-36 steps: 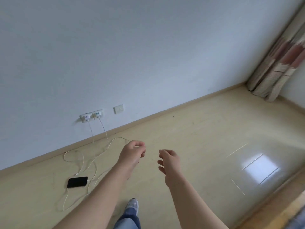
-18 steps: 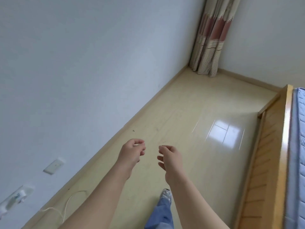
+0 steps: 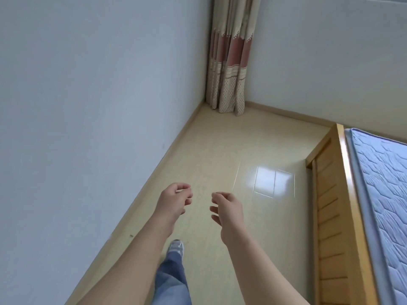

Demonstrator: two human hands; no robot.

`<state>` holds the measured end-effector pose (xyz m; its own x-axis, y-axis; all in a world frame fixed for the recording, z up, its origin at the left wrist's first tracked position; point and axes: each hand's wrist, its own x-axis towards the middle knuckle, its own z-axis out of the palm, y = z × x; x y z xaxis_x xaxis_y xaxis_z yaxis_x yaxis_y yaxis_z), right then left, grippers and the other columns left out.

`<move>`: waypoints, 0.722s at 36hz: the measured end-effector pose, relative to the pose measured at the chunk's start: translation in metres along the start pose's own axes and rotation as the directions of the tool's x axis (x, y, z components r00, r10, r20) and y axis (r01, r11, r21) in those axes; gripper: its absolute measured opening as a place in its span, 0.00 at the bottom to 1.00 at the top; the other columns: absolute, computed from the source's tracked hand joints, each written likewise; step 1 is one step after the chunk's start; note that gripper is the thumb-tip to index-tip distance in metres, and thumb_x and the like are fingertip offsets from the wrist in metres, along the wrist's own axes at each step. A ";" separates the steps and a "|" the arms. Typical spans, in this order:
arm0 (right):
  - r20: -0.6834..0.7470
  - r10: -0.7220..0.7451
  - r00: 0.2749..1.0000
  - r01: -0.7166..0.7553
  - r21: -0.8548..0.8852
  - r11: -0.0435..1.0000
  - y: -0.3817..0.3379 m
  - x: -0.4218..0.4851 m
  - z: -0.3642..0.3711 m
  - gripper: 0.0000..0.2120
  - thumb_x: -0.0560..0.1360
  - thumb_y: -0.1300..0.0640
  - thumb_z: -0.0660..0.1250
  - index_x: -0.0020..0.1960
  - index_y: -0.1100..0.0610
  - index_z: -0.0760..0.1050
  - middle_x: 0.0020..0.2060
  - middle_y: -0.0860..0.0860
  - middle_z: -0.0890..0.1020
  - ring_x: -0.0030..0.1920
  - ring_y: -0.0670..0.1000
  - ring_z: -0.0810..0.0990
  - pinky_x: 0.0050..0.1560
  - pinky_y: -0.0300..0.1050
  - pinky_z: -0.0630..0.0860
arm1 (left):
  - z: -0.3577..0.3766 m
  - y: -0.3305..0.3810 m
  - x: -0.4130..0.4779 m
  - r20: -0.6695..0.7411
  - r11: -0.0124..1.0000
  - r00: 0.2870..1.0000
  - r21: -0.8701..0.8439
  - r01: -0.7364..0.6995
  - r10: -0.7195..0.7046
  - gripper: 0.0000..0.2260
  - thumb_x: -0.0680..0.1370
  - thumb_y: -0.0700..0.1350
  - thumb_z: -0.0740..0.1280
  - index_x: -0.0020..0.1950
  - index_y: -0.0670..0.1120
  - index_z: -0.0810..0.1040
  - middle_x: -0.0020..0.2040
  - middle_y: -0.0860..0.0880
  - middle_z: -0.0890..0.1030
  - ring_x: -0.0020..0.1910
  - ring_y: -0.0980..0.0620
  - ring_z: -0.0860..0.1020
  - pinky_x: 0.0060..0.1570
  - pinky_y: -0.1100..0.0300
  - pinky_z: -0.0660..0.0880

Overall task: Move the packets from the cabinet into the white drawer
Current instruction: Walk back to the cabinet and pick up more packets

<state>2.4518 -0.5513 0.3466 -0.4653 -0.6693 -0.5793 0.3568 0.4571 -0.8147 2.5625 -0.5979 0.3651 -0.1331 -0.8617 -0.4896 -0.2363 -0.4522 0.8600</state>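
Since we've got nothing to carry right now, both hands just float out in front of us at waist height, probably so they're ready the second we reach the storage. Our left hand sits around 7 o'clock from the middle of the view, fingers loosely curled with thumb and forefinger near each other but nothing between them; our right hand is just beside it toward 6 o'clock, fingers half curled and spread a bit, also empty. No packets, no cabinet and no white drawer anywhere in view, so we'd guess we're walking between spots. One shoe is stepping forward on the pale floor. Wall runs along the 9 o'clock side, curtain hangs in the corner at 12, and the bed frame with its quilted mattress fills 3 to 4 o'clock.
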 end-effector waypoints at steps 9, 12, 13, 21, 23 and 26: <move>-0.088 0.016 0.996 -0.011 0.059 0.998 -0.113 0.140 0.044 0.02 0.77 0.60 0.63 0.46 0.55 0.72 0.41 0.49 0.75 0.41 0.50 0.74 0.40 0.41 0.71 | 0.033 0.109 0.162 0.114 0.997 0.993 0.060 -0.042 0.035 0.05 0.78 0.41 0.62 0.46 0.50 0.75 0.44 0.49 0.78 0.45 0.52 0.77 0.49 0.55 0.72; -0.116 0.025 0.993 -0.011 0.117 0.993 -0.150 0.181 0.045 0.01 0.77 0.59 0.63 0.46 0.54 0.72 0.42 0.49 0.75 0.42 0.49 0.75 0.42 0.41 0.72 | 0.052 0.143 0.210 0.132 0.994 0.990 0.092 -0.054 0.041 0.05 0.78 0.40 0.62 0.48 0.49 0.75 0.43 0.49 0.78 0.43 0.53 0.77 0.48 0.56 0.72; -0.128 0.031 0.991 -0.013 0.140 0.990 -0.159 0.193 0.042 0.01 0.77 0.59 0.63 0.47 0.55 0.72 0.42 0.49 0.76 0.42 0.49 0.75 0.42 0.41 0.73 | 0.060 0.152 0.224 0.144 0.993 0.989 0.099 -0.057 0.042 0.05 0.78 0.40 0.62 0.48 0.49 0.75 0.43 0.49 0.78 0.43 0.53 0.77 0.47 0.56 0.72; -0.236 0.104 0.966 -0.034 0.280 0.959 -0.222 0.309 -0.012 0.03 0.77 0.60 0.63 0.45 0.54 0.72 0.45 0.50 0.76 0.42 0.49 0.76 0.42 0.41 0.73 | 0.169 0.212 0.325 0.260 0.987 0.965 0.149 -0.066 0.026 0.06 0.79 0.40 0.61 0.47 0.50 0.75 0.43 0.50 0.78 0.42 0.53 0.76 0.45 0.58 0.71; -0.251 0.104 0.962 -0.029 0.288 0.957 -0.241 0.340 -0.033 0.04 0.77 0.60 0.63 0.44 0.54 0.72 0.44 0.50 0.76 0.41 0.49 0.76 0.42 0.41 0.73 | 0.208 0.230 0.350 0.288 0.985 0.957 0.152 -0.079 0.032 0.06 0.79 0.40 0.61 0.47 0.49 0.75 0.43 0.50 0.78 0.42 0.53 0.76 0.43 0.59 0.71; -0.276 0.109 0.955 -0.030 0.276 0.961 -0.277 0.383 -0.071 0.04 0.77 0.59 0.63 0.44 0.54 0.72 0.42 0.50 0.76 0.40 0.49 0.75 0.41 0.41 0.72 | 0.270 0.258 0.380 0.331 0.984 0.943 0.164 -0.065 0.007 0.06 0.78 0.40 0.61 0.46 0.50 0.75 0.44 0.49 0.78 0.42 0.52 0.76 0.44 0.58 0.70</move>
<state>2.1173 -0.8929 0.3482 -0.6289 -0.4281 -0.6490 0.5802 0.2972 -0.7583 2.1906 -0.9802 0.3623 -0.4462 -0.7401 -0.5031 -0.3817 -0.3511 0.8550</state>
